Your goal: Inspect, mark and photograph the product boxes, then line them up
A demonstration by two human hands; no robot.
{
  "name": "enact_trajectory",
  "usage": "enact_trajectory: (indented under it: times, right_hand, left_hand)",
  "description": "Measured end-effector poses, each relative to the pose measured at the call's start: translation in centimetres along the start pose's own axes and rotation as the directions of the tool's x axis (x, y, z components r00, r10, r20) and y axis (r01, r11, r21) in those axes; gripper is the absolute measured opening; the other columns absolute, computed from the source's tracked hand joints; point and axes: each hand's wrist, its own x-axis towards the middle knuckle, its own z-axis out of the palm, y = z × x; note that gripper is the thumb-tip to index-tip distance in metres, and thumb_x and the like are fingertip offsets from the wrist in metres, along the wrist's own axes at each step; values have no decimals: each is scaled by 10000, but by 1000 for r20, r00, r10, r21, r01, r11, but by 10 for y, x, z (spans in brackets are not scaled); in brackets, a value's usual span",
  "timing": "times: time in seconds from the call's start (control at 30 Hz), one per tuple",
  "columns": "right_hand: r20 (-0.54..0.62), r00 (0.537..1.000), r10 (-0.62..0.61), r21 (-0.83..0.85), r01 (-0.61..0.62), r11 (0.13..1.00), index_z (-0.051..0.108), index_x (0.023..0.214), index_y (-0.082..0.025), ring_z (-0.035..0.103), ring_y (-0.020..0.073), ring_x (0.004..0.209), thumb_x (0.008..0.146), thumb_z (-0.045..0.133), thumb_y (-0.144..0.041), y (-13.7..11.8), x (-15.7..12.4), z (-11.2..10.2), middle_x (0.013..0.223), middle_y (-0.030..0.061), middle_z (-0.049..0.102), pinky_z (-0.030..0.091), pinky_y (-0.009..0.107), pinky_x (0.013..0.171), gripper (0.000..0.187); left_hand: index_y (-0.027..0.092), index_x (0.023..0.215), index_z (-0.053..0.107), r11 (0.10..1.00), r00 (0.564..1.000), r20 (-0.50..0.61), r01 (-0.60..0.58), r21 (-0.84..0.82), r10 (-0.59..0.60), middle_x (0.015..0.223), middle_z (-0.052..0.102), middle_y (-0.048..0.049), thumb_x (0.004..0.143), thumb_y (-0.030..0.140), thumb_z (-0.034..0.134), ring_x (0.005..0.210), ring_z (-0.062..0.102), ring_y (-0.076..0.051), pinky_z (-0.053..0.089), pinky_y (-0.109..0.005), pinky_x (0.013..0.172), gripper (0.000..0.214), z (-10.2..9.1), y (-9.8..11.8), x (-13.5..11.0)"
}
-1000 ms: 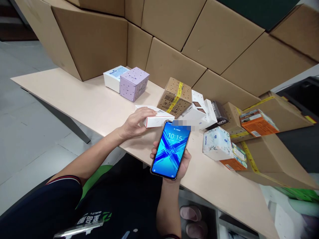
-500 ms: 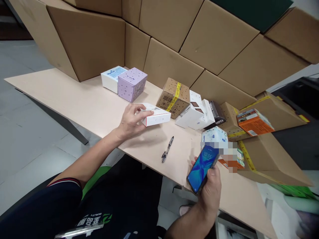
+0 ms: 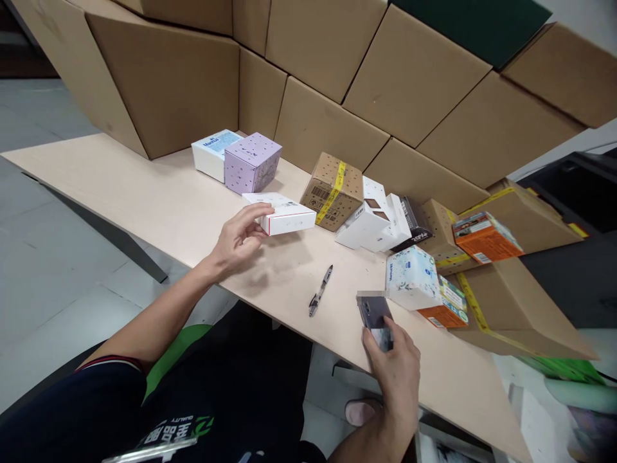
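**Smartphone in my right hand, flat white box in my left**

From my remote view, the left hand (image 3: 238, 243) reaches in from the lower left, its bare forearm slanting up over the edge of the table (image 3: 159, 190). Its fingers are half curled, the forefinger lying along the top of the near end of the flat white box (image 3: 290, 222) and the thumb beneath it, so I read a light grip. I can't tell whether the box's underside meets the tabletop.

The right hand (image 3: 399, 363) comes from below, with thumb and fingers pinching the edges of the smartphone (image 3: 373, 315), back uppermost, near the table's front edge. Its screen is hidden, a pixelated patch blurs its top end, and I can't tell whether it touches the wood. The right forearm is cut off at the bottom of my view.

A ballpoint pen (image 3: 321, 290) lies between the hands, apart from both. The print on the white box is too small to read.
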Motion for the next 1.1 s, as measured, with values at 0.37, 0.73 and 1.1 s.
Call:
enact_trajectory:
  times: [0.37,0.73,1.1]
  right_hand:
    - [19,1000,-11,22,11,1000,717,1234,-95,652,378,1113,876,525,-665,2,0,0,1196,245,723,459,543,1035,700]
    - [146,985,88,-54,-81,995,650,1394,-63,466,432,1377,966,387,-642,-7,12,2,1448,303,576,380,591,1126,767]
    - [-29,998,-50,-108,47,993,709,1309,-71,511,405,1289,1035,337,-559,-17,9,21,1396,292,611,399,610,1108,671]
  left_hand:
    - [201,907,751,924,998,-40,59,379,-47,1207,747,-75,857,235,663,896,733,-189,527,-259,573,107,-16,50,-2]
    - [149,999,793,662,917,398,-283,694,-26,1325,735,-113,864,219,453,1103,749,-307,558,-487,970,373,-15,-3,79]
    - [140,1095,760,623,910,391,-386,680,138,1333,726,-131,935,216,444,1058,721,-290,492,-491,934,362,18,-35,108]
